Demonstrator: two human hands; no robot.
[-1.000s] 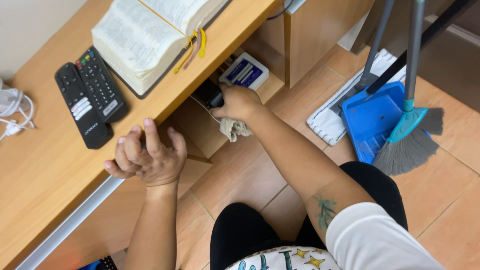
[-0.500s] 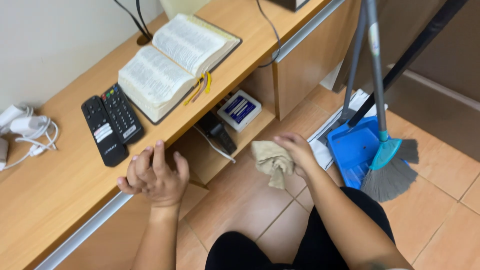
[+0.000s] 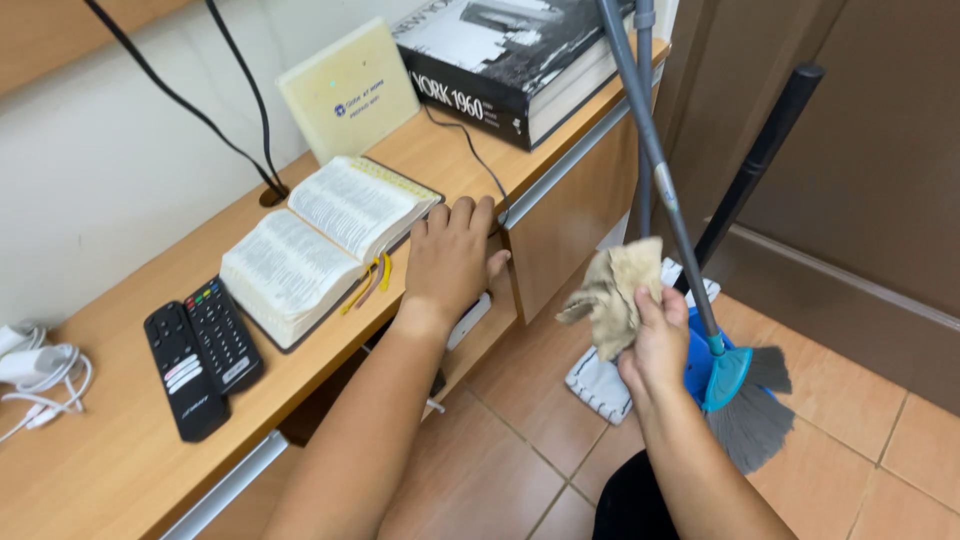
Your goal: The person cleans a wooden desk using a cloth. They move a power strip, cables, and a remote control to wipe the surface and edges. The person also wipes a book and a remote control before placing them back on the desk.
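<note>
My right hand (image 3: 660,345) grips a crumpled beige cloth (image 3: 615,290) and holds it up in the air beside the desk, in front of a grey broom handle. My left hand (image 3: 450,255) lies flat, fingers apart, on the front edge of the wooden desk (image 3: 110,470), just right of an open book (image 3: 320,245) with yellow ribbon markers.
Two black remote controls (image 3: 200,350) lie left of the book, white cables (image 3: 35,375) at the far left. A thick black book (image 3: 520,65) and a pale square device (image 3: 350,90) stand at the back. A broom with teal head (image 3: 735,385), a blue dustpan and a mop lean by the brown door.
My right hand has lifted the cloth from under the desk up to desk height. My left hand moved right along the desk edge, past the book. The view swung to the right.
</note>
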